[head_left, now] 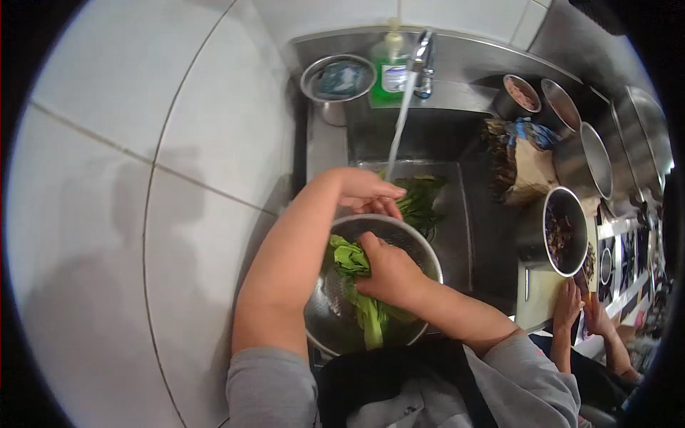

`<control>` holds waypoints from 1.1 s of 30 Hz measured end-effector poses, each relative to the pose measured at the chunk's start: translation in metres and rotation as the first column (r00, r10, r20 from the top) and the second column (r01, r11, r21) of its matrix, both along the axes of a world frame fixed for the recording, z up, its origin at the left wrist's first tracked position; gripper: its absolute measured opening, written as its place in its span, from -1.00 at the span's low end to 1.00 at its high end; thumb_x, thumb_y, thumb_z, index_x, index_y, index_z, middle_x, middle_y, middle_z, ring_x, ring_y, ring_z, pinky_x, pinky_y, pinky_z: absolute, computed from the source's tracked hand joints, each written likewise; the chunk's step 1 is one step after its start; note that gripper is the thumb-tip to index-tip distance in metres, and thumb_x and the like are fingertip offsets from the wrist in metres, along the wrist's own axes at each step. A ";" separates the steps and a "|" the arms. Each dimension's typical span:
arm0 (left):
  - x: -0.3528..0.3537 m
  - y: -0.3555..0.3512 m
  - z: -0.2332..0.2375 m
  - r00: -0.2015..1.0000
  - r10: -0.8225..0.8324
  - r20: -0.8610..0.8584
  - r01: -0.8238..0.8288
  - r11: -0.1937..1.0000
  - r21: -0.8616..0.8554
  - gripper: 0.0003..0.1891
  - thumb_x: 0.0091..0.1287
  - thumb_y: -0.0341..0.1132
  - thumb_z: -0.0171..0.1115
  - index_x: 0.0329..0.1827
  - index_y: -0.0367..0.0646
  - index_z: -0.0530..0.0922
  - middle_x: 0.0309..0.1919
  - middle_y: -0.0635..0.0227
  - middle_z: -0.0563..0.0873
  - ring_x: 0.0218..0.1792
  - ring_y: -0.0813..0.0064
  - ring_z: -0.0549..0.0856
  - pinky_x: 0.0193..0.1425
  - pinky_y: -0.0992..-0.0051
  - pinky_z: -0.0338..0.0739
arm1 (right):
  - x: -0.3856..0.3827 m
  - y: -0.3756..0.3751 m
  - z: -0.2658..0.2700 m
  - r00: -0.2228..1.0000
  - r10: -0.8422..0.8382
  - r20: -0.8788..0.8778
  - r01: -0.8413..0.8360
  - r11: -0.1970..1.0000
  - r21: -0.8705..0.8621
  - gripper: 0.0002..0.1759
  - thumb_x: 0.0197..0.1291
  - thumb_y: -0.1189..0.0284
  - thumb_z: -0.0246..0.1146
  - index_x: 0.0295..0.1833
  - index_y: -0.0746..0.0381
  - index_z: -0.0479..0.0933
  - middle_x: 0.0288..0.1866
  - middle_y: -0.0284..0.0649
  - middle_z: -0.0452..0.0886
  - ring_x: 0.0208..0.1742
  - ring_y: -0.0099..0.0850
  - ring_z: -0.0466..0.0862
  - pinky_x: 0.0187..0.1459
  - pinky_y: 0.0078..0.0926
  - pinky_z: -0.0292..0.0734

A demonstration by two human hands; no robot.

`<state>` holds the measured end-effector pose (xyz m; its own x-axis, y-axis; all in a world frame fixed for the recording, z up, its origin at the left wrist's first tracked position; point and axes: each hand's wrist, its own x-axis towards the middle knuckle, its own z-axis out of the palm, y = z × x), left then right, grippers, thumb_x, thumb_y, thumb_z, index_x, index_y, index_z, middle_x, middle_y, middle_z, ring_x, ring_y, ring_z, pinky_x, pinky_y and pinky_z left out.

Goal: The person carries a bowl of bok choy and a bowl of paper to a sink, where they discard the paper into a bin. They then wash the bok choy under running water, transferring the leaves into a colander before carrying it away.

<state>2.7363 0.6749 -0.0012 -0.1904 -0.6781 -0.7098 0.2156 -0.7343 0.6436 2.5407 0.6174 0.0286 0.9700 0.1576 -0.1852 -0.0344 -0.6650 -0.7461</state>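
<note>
My right hand (389,272) is closed on a bunch of light green leafy vegetables (360,299) lying inside a perforated steel colander (328,314) that sits at the near edge of the sink. My left hand (367,191) reaches over the colander's far rim, fingers loosely curled under the stream of water (399,128), touching dark green leaves (421,203) in the sink basin (453,235). Whether the left hand grips those leaves is hidden by the fingers.
The tap (424,60) runs above the basin, with a green soap bottle (390,68) and a steel bowl (337,78) beside it. Several steel pots (564,232) line the counter on the right. Another person's hands (581,314) work at lower right. White tiled wall is at left.
</note>
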 end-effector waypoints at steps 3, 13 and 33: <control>0.009 0.015 0.007 0.986 0.141 -0.091 -0.134 0.987 0.084 -0.38 0.36 0.16 -0.09 0.01 -0.30 0.57 -0.26 0.26 0.68 -0.30 0.51 0.64 -0.19 0.51 0.52 | -0.007 -0.018 0.021 0.985 -0.092 0.144 0.050 0.962 0.268 -0.38 -0.22 0.48 0.38 0.01 0.30 0.26 -0.13 0.07 0.51 -0.04 0.05 0.54 -0.04 -0.17 0.46; -0.015 0.044 0.047 0.884 0.467 0.009 -0.466 0.880 0.091 -0.66 0.25 -0.20 0.27 -0.07 -0.30 0.58 -0.27 0.30 0.70 -0.25 0.56 0.65 -0.19 0.55 0.53 | 0.019 -0.026 0.036 0.906 0.069 0.418 -0.193 0.946 0.262 -0.06 -0.12 0.29 0.46 0.35 0.31 0.13 0.32 0.12 0.17 0.33 0.07 0.23 0.30 -0.17 0.23; -0.003 0.048 -0.008 0.957 0.135 0.257 -0.208 0.937 0.282 -0.76 0.24 -0.27 0.27 -0.18 -0.28 0.63 -0.36 0.30 0.71 -0.31 0.60 0.65 -0.23 0.60 0.53 | 0.114 -0.140 -0.204 0.965 -0.084 -0.247 0.099 0.994 0.051 -0.61 0.16 0.37 0.20 0.13 0.19 0.49 0.08 0.03 0.54 0.15 -0.16 0.52 0.15 -0.12 0.40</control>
<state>2.7336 0.7233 -0.0096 0.1024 -0.4311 -0.8965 0.2287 -0.8669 0.4430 2.6551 0.4773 -0.1751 0.9075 0.0890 -0.4106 -0.2789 -0.6033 -0.7472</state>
